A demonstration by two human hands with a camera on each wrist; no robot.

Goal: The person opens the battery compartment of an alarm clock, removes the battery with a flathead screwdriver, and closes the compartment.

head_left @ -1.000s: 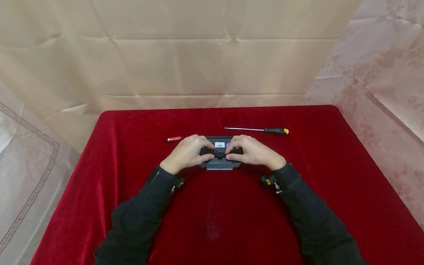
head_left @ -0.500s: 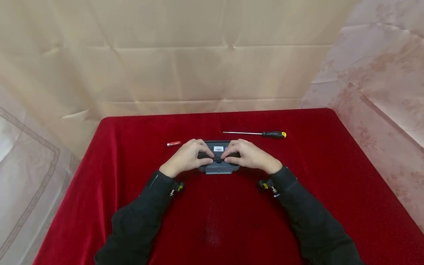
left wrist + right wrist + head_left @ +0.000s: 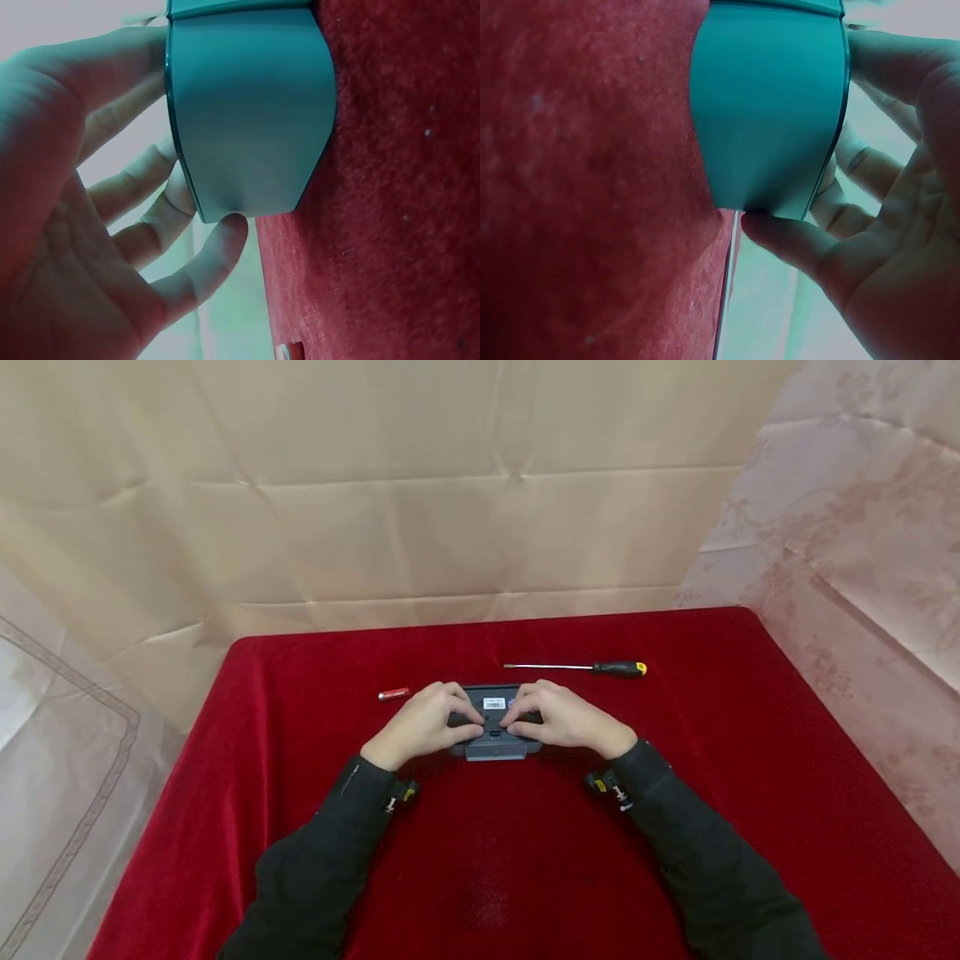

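Note:
A dark grey flat device (image 3: 495,725) with a white barcode label lies on the red cloth at mid-table. My left hand (image 3: 427,723) grips its left end and my right hand (image 3: 564,720) grips its right end, thumbs meeting over the middle of its top. In the left wrist view the fingers (image 3: 154,172) curl round the device's rounded grey end (image 3: 247,112). In the right wrist view the fingers (image 3: 870,161) curl round the other grey end (image 3: 769,112). Most of the device's top is hidden by my hands.
A screwdriver (image 3: 592,668) with a black and yellow handle lies beyond the device to the right. A small red cylinder (image 3: 393,694) lies to the left. The red-covered table (image 3: 487,860) is backed by beige and floral hangings.
My thumbs have drawn closer together over the middle of the device. The head view has shifted slightly; the device stays in place.

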